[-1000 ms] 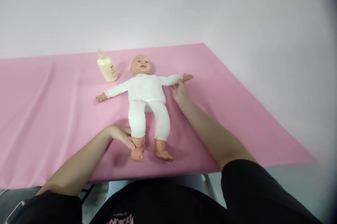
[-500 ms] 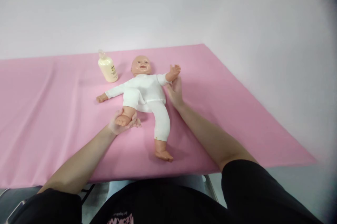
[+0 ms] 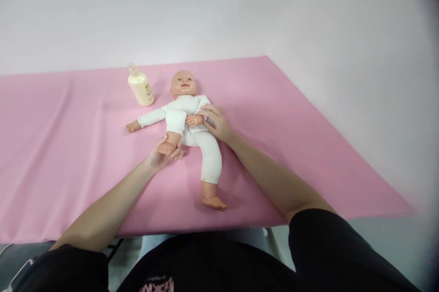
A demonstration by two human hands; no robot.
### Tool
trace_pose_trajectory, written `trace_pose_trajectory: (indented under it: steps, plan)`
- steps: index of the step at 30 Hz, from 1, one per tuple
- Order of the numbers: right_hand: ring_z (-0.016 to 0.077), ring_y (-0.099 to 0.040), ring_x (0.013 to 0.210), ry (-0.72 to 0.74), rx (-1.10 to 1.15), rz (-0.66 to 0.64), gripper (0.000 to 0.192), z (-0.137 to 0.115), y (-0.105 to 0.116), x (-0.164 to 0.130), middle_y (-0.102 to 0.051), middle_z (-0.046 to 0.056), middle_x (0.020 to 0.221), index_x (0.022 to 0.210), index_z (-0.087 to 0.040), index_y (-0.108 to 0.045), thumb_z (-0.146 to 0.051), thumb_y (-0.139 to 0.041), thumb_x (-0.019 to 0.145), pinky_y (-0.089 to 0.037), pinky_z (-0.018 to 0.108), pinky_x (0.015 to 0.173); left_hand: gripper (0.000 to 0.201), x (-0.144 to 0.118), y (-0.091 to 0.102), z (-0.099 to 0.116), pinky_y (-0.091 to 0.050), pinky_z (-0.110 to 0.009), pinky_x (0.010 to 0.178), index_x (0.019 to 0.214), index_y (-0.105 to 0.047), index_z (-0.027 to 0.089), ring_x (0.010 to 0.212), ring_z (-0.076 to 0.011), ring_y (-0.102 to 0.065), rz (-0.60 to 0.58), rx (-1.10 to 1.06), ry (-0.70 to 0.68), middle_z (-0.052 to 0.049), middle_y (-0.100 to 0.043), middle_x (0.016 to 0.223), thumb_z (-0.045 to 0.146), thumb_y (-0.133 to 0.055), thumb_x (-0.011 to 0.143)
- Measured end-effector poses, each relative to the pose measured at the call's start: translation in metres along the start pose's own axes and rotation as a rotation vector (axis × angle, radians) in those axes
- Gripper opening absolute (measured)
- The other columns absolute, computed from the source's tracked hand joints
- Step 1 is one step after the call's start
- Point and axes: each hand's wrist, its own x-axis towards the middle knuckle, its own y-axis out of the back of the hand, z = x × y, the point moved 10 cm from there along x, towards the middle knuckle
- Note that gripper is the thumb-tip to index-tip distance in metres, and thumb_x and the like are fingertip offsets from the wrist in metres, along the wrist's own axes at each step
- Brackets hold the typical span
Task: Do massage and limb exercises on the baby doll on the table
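Observation:
A baby doll (image 3: pixel 210 157) with a white cloth body lies on its back, head toward the far side. My left hand (image 3: pixel 163 155) is wrapped round the ankle of its bent leg, the one on my left, and holds that foot up off the cloth. The doll's other leg lies stretched toward me. My right hand (image 3: pixel 216 122) closes round the doll's arm on my right near the wrist, and that arm is folded across the belly, its small hand close to the raised knee. The other doll arm lies out to the left.
A pump bottle (image 3: pixel 141 88) of pale yellow liquid stands left of the doll's head. Pink cloth (image 3: pixel 291 145) covers the table, with creases at the left. A white wall (image 3: pixel 219 8) rises behind it.
My right hand has brought the doll's arm from out at the side inward across its belly. My left hand has pushed the bent leg slightly up and to the right.

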Motion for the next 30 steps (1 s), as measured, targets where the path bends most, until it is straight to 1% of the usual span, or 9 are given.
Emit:
trace_pose_trajectory:
  steps: [2,5,9,13,18,21,24,26,30]
  plan:
    - [0.0311,-0.058,0.129,-0.012,0.025,0.01,0.029,0.001,0.001,0.0,-0.067,0.008,0.129,0.12,-0.031,-0.071,-0.036,-0.059,0.094,-0.043,0.057,0.116,0.062,0.0,-0.001,0.001,-0.047,-0.034,0.068,0.074,-0.065,0.015,0.057,-0.0204,-0.055,-0.042,0.033,-0.015,0.002,-0.042,0.047,0.066,-0.041,0.099]
    - [0.0303,-0.058,0.129,-0.079,0.128,0.057,0.029,0.006,0.004,0.0,-0.068,0.007,0.128,0.118,-0.031,-0.071,-0.041,-0.066,0.09,-0.04,0.057,0.12,0.054,-0.003,-0.009,0.001,-0.047,-0.035,0.072,0.078,-0.064,0.015,0.06,-0.02,-0.056,-0.163,0.1,-0.036,0.001,-0.047,0.05,0.068,-0.063,0.086]
    - [0.0269,-0.059,0.128,-0.248,0.319,0.26,0.04,0.028,0.019,-0.005,-0.067,0.004,0.128,0.119,-0.031,-0.066,-0.048,-0.074,0.084,-0.04,0.05,0.122,0.059,-0.014,-0.024,-0.007,-0.048,-0.04,0.076,0.082,-0.063,0.015,0.064,-0.023,-0.059,-0.374,0.228,-0.022,-0.002,-0.054,0.054,0.072,-0.072,0.074]
    - [0.0234,-0.06,0.128,-0.387,0.488,0.494,0.05,0.056,0.033,-0.014,-0.062,0.005,0.132,0.124,-0.031,-0.056,-0.052,-0.074,0.082,-0.048,0.043,0.115,0.058,-0.028,-0.035,-0.023,-0.048,-0.042,0.079,0.09,-0.063,0.016,0.07,-0.0258,-0.063,-0.576,0.304,0.058,-0.006,-0.062,0.061,0.071,-0.073,0.072]
    - [0.0189,-0.063,0.123,-0.594,0.626,0.677,0.045,0.093,0.041,-0.033,-0.059,0.003,0.135,0.124,-0.033,-0.047,-0.049,-0.066,0.086,-0.058,0.04,0.102,0.06,-0.046,-0.04,-0.043,-0.052,-0.048,0.086,0.096,-0.065,0.019,0.076,-0.0293,-0.069,-0.742,0.406,0.266,-0.01,-0.072,0.077,0.067,-0.081,0.065]
    - [0.0165,-0.069,0.113,-0.786,0.735,0.757,0.036,0.12,0.036,-0.049,-0.061,0.002,0.131,0.121,-0.032,-0.045,-0.041,-0.059,0.089,-0.06,0.043,0.1,0.053,-0.051,-0.035,-0.055,-0.055,-0.043,0.092,0.105,-0.07,0.019,0.096,-0.031,-0.072,-0.762,0.642,0.378,-0.012,-0.076,0.103,0.058,-0.084,0.071]
    - [0.0153,-0.072,0.105,-0.938,0.841,0.812,0.029,0.138,0.027,-0.061,-0.065,0.004,0.127,0.12,-0.03,-0.045,-0.034,-0.053,0.092,-0.059,0.046,0.103,0.047,-0.051,-0.033,-0.056,-0.055,-0.039,0.1,0.112,-0.072,0.02,0.11,-0.0293,-0.07,-0.763,0.785,0.386,-0.01,-0.075,0.115,0.052,-0.08,0.078]
    - [0.0158,-0.073,0.105,-0.96,0.867,0.832,0.028,0.143,0.025,-0.063,-0.066,0.005,0.127,0.119,-0.029,-0.045,-0.033,-0.051,0.093,-0.057,0.048,0.106,0.047,-0.051,-0.034,-0.055,-0.055,-0.039,0.102,0.113,-0.073,0.019,0.113,-0.0294,-0.07,-0.768,0.79,0.368,-0.01,-0.075,0.115,0.051,-0.079,0.08]
    - [0.0189,-0.072,0.109,-0.922,0.847,0.832,0.028,0.139,0.027,-0.06,-0.067,0.004,0.125,0.118,-0.032,-0.047,-0.035,-0.053,0.091,-0.054,0.053,0.107,0.046,-0.051,-0.032,-0.055,-0.054,-0.039,0.103,0.114,-0.073,0.02,0.114,-0.0293,-0.07,-0.77,0.782,0.36,-0.01,-0.075,0.117,0.049,-0.079,0.08]
